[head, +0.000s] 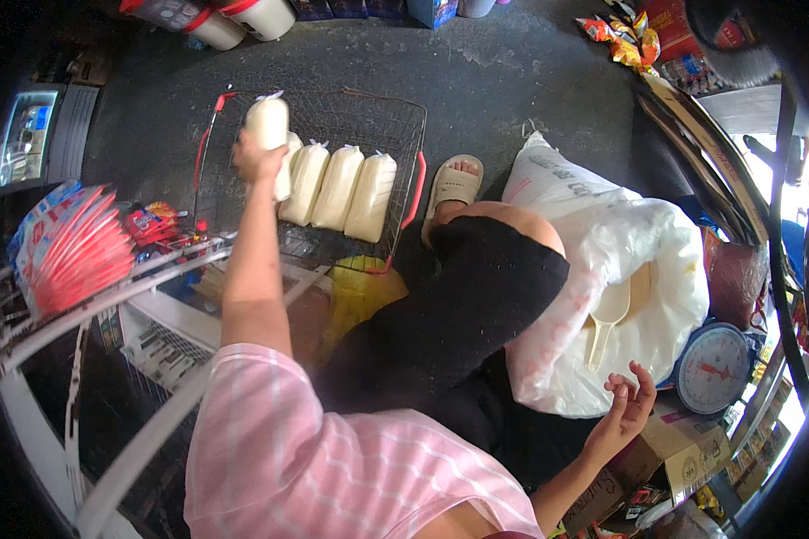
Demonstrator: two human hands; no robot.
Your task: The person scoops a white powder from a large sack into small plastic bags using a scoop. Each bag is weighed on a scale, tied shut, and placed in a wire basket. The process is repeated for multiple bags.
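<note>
My left hand (255, 160) grips a tied clear plastic bag of pale cream contents (270, 121), held upright over the left side of a wire shopping basket (384, 128) with red handles. Several matching filled bags (336, 188) lean in a row inside the basket. My right hand (627, 401) is empty, fingers apart and slightly curled, beside the near edge of a large white sack (681, 242) with its mouth rolled back. Inside the sack's mouth lies a cream plastic scoop (607, 323). The sack's depth is mostly hidden.
A dial scale (711, 369) stands right of the sack, above a cardboard box (694, 451). A white metal frame (128, 290) and red-striped packets (74, 249) are at the left. My sandalled foot (457, 180) rests between basket and sack. Flattened cardboard (708, 155) leans at the right.
</note>
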